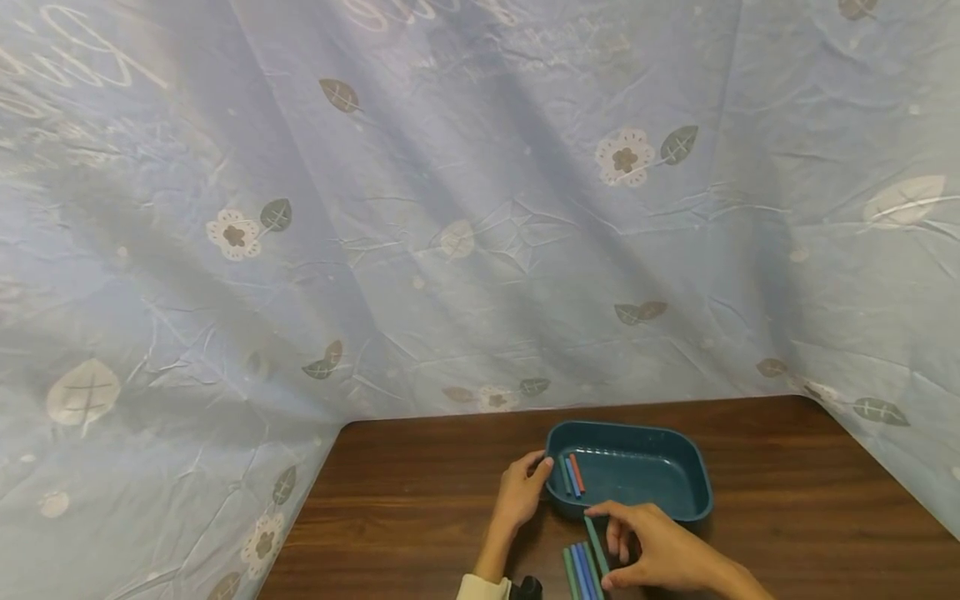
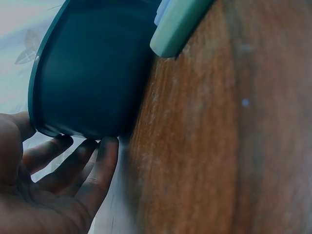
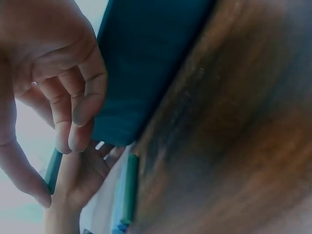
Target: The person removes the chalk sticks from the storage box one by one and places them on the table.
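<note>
A teal plastic tray (image 1: 637, 502) stands on the table with a red stick (image 1: 577, 473), a blue stick (image 1: 573, 477) and a green stick (image 1: 565, 476) side by side at its left end. My left hand (image 1: 519, 493) holds that end, thumb over the rim and fingertips against the outer wall (image 2: 87, 73). In front of the tray, my right hand (image 1: 660, 546) pinches another green stick (image 1: 597, 546) lengthwise between thumb and index finger. Beneath it lies a row of several green and blue sticks (image 1: 580, 572); in the right wrist view this row (image 3: 127, 190) is partly visible.
The dark brown wooden table (image 1: 420, 483) carries everything. Behind and beside it hangs a pale fabric sheet (image 1: 450, 292) with printed leaves and flowers. A small black object (image 1: 529, 587) is near the left wrist at the bottom edge.
</note>
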The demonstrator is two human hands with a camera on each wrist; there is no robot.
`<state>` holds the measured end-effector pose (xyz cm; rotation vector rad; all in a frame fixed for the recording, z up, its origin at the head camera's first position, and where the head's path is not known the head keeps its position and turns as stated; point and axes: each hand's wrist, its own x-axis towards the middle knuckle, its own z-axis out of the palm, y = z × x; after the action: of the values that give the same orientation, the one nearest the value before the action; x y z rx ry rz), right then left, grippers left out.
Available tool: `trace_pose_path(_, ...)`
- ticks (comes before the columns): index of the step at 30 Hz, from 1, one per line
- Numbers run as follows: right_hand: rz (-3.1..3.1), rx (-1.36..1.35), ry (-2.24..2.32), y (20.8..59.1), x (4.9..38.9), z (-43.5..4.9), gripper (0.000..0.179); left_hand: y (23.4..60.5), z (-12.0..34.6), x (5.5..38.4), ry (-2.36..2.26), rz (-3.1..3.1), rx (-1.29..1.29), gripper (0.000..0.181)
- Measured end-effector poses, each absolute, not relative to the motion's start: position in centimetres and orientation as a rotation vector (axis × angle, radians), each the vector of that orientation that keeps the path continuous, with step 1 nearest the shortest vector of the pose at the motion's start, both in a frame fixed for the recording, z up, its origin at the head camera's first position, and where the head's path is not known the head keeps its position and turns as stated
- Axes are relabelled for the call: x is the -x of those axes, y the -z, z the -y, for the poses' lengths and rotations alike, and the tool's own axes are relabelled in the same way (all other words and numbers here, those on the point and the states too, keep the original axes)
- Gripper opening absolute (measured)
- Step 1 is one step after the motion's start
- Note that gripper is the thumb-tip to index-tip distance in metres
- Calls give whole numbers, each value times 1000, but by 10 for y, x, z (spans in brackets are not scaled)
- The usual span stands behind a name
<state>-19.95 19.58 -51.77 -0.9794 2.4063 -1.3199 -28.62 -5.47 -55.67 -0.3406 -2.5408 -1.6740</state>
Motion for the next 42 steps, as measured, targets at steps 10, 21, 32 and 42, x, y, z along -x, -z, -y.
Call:
trace_pose_path(10, -2402, 946, 1266, 530, 196, -195, 69, 560, 55, 288, 1650, 2565, 321, 39)
trace_pose_path(21, -2421, 852, 1213, 538, 196, -194, 72, 563, 56, 289, 1635, 2562, 325, 39)
trace_pose_path(32, -2439, 844, 1175, 544, 198, -191, 72, 562, 56, 289, 1667, 2553, 338, 42)
trace_pose_path(42, -2454, 817, 1141, 545, 196, -188, 70, 561, 58, 288, 1712, 2552, 333, 41)
